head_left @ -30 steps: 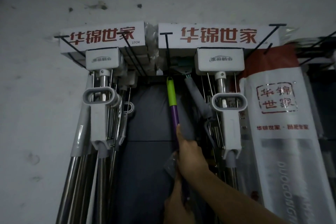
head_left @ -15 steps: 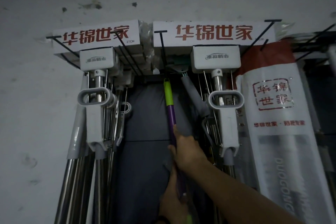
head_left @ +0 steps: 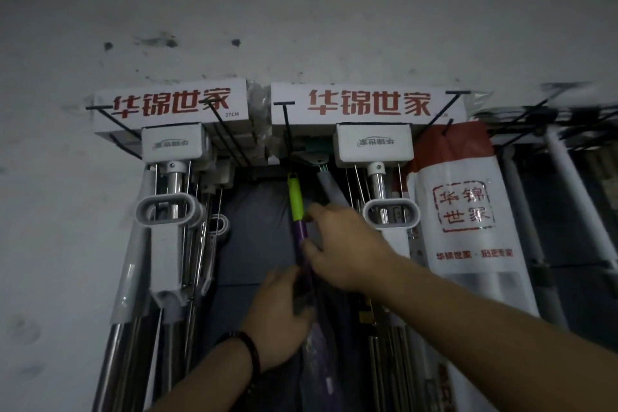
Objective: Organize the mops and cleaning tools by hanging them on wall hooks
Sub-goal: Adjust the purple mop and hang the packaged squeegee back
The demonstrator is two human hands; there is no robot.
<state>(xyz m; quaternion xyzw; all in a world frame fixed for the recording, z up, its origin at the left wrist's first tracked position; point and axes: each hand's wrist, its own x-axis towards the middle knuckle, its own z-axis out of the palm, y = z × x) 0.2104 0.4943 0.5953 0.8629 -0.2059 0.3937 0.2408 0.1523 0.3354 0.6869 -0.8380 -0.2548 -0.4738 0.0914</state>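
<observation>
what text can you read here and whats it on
"华锦世家" and "27CM": left white box.
"华锦世家": right white box; its small print is blurred.
"华锦世家" in a red seal: white bag; red line below blurred.
Logos on the left mop head and right mop head: too blurred.

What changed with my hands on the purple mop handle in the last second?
The right hand slid up the purple mop handle and loosened from a grip to fingertips touching it. The left hand rose too, still gripping lower down. The hung mops beside stayed put.
</observation>
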